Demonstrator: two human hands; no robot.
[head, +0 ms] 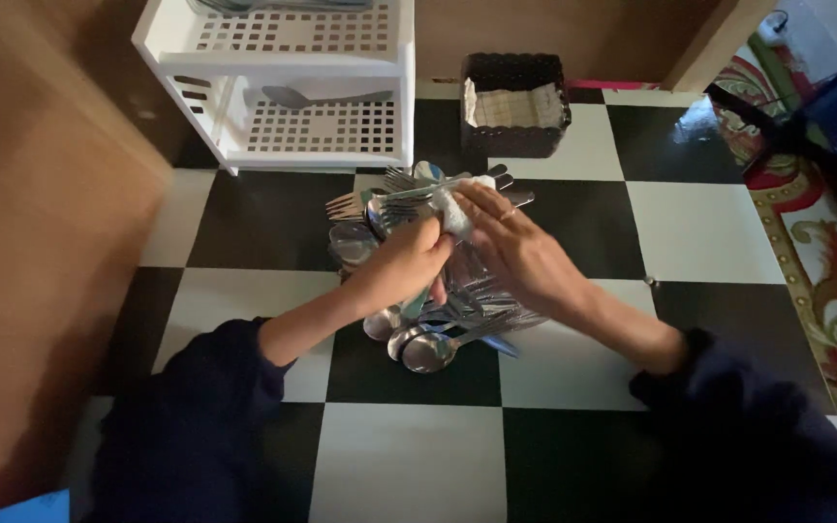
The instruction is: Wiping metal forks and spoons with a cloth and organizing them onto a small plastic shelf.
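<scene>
Checkered black-and-white floor [409, 455], glossy; brown wall panel along the left edge, patterned rug [825, 281] at right. Open floor lies near the viewer and right of the hands. White perforated plastic rack [293, 87] stands at top left, one spoon on its lower shelf; dark woven basket [515, 102] beside it, well apart from the hands. Pile of steel cutlery [438, 310], forks and spoons, lies mid-floor. Left hand [404, 266] curled shut around utensil handles. Right hand [520, 247], fingers together, presses a white cloth [457, 208] against a utensil. Both forearms bare, dark sleeves pushed up.
</scene>
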